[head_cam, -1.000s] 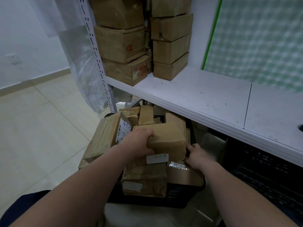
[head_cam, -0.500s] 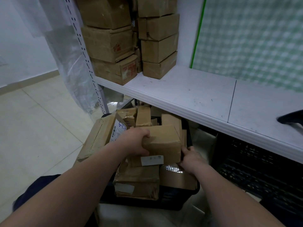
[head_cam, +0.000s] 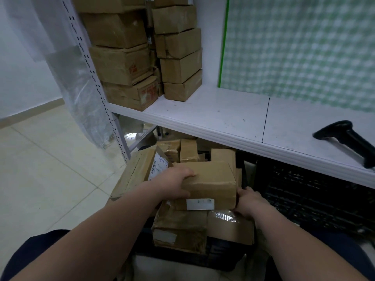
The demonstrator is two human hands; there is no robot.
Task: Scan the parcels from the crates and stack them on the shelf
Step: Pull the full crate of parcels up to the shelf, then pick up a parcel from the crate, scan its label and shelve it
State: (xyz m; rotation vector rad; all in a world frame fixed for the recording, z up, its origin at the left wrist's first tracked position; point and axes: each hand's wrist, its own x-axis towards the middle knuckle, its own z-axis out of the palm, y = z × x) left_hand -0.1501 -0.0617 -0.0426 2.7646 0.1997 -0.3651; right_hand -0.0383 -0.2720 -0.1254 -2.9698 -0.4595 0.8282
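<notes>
Parcel: brown cardboard box with a white label strip on its near face, lying on top of the heap of other brown parcels in the black plastic crate in front of me. My left hand grips its left end, fingers curled over the top edge, thumb on the near face. My right hand holds the near right corner; its fingers curl round the end and mostly go out of sight.

A flat cardboard carton leans at the crate's left side, touching my left wrist. A second black crate stands just beside, to the right, under the shelf's front edge.

White shelf board above: two stacks of brown boxes fill its back left corner. A black handheld scanner lies near the right end, well apart from them.

A clear plastic sheet hangs by the left upright.
</notes>
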